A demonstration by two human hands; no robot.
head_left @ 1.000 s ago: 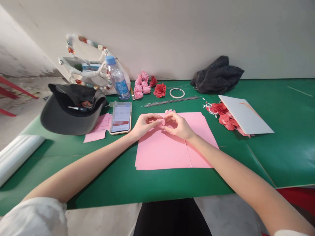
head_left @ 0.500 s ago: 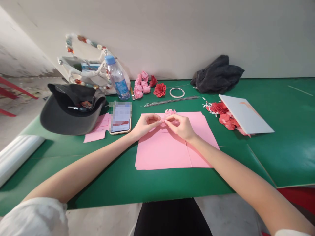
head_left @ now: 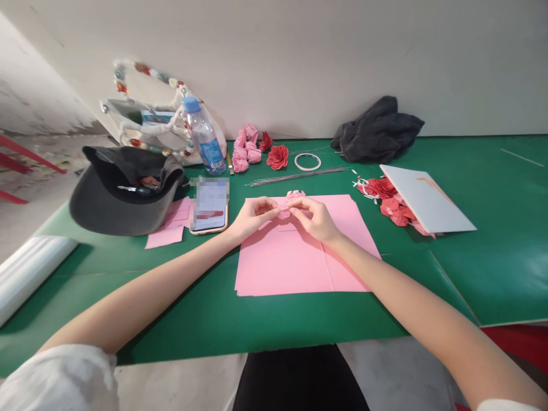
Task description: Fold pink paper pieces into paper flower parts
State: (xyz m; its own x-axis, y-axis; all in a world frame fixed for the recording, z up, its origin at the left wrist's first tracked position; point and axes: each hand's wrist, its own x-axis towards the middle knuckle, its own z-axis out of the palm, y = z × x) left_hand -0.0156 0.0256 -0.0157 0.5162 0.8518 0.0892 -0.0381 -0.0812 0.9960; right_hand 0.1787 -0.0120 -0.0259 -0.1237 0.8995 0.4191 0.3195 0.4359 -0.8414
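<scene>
My left hand and my right hand meet over the far part of a stack of pink paper sheets on the green table. Both pinch a small folded pink paper piece between their fingertips. A small pink paper flower lies just beyond my fingers at the sheets' far edge.
A phone and a dark cap lie left, with pink scraps. At the back stand a water bottle, a beaded bag, pink and red paper flowers, a tape ring, wires and dark cloth. A white board covers red flowers right.
My fingertips have drawn closer together around the small pink piece and shifted slightly; my right fingers have folded in over it. Nothing else on the table has moved.
</scene>
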